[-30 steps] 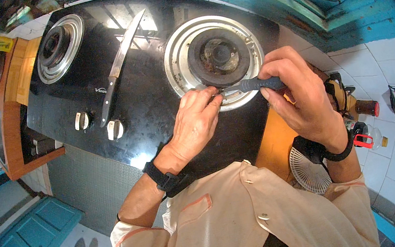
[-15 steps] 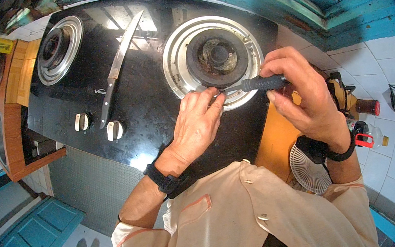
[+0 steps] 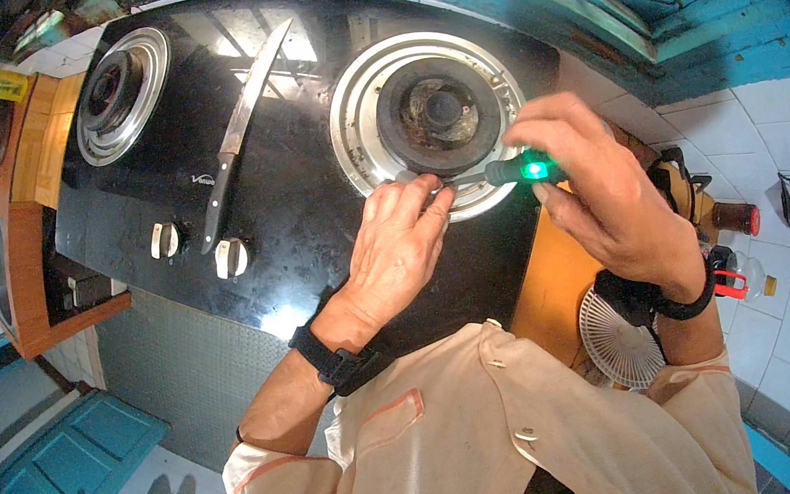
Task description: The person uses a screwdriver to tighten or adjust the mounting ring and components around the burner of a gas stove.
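Note:
A screwdriver-like tool [image 3: 506, 171] with a dark ribbed handle and a narrow grey shaft lies level over the front rim of the right burner [image 3: 442, 114]. A green light glows on its handle. My right hand [image 3: 598, 183] grips that handle between thumb and fingers. My left hand [image 3: 403, 231] is closed at the shaft's left end, fingertips pinched together. What they hold there is mostly hidden. Left of my hands, a kitchen knife [image 3: 243, 132] with a black handle lies on the black glass cooktop [image 3: 296, 190], blade pointing away.
A second burner [image 3: 116, 94] sits at the far left. Two control knobs [image 3: 232, 257] stand at the front edge, near the knife handle. To the right are an orange surface [image 3: 545, 271], a white fan-like grille [image 3: 620, 337], a clear bottle [image 3: 753, 277] and a dark red-capped jar [image 3: 736, 218].
The tool has turned in my right fingers, and a green light now shows on its handle. My left hand has stayed nearly in place.

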The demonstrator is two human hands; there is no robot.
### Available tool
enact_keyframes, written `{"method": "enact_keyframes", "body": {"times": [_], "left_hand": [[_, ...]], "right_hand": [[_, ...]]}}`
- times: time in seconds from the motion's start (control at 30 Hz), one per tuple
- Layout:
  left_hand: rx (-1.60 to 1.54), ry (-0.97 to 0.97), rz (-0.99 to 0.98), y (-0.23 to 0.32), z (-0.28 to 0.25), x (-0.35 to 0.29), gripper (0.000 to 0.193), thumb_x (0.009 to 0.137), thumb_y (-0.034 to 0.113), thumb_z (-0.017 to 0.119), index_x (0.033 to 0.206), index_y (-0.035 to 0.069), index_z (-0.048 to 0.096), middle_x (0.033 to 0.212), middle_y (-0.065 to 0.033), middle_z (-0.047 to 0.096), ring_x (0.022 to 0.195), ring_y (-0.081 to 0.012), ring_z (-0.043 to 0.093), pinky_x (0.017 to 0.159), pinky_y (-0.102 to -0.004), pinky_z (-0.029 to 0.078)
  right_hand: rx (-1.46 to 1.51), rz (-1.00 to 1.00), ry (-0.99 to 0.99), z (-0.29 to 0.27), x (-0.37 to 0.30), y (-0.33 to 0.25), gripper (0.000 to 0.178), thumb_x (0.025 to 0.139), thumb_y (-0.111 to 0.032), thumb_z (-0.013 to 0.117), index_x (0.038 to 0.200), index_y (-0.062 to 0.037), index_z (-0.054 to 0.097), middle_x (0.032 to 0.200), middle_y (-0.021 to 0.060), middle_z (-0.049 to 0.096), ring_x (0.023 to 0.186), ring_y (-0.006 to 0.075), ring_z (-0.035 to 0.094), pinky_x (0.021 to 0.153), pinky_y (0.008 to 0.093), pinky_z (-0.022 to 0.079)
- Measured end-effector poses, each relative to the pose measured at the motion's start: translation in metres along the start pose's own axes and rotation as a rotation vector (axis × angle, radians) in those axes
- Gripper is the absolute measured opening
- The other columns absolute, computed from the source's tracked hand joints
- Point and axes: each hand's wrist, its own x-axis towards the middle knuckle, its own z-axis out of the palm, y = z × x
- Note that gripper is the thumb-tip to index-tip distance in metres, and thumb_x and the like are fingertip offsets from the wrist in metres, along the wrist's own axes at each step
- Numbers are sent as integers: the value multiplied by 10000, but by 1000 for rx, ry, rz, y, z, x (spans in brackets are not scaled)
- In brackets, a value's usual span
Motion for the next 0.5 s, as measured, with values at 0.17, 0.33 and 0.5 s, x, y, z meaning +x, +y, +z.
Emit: {"method": "enact_keyframes", "body": {"times": [0.17, 0.33, 0.5], "left_hand": [[2, 20, 6, -1, 2, -1, 437, 825, 50, 726, 1253, 18, 641, 1245, -150, 589, 1061, -340, 568, 933, -447, 450], [-1, 31, 22, -1, 4, -1, 425, 808, 58, 744, 1218, 18, 638, 1244, -149, 584, 1049, -343, 568, 923, -456, 457], [-4, 29, 21, 0, 4, 0, 442, 799, 59, 753, 1221, 17, 629, 1248, -152, 579, 1048, -347, 567, 919, -456, 462]], "right_hand": [[-142, 78, -100, 1, 0, -1, 376, 864, -85, 723, 1212, -45, 585, 1067, 159, 596, 843, 380, 644, 658, 431, 527], [-161, 53, 5, 5, 3, -2, 327, 862, -54, 712, 1169, -58, 601, 1041, 145, 606, 801, 372, 649, 634, 428, 532], [-132, -33, -4, 8, 0, 0, 275, 842, 7, 705, 1095, -34, 605, 1011, 131, 617, 811, 363, 671, 643, 421, 546]]}}
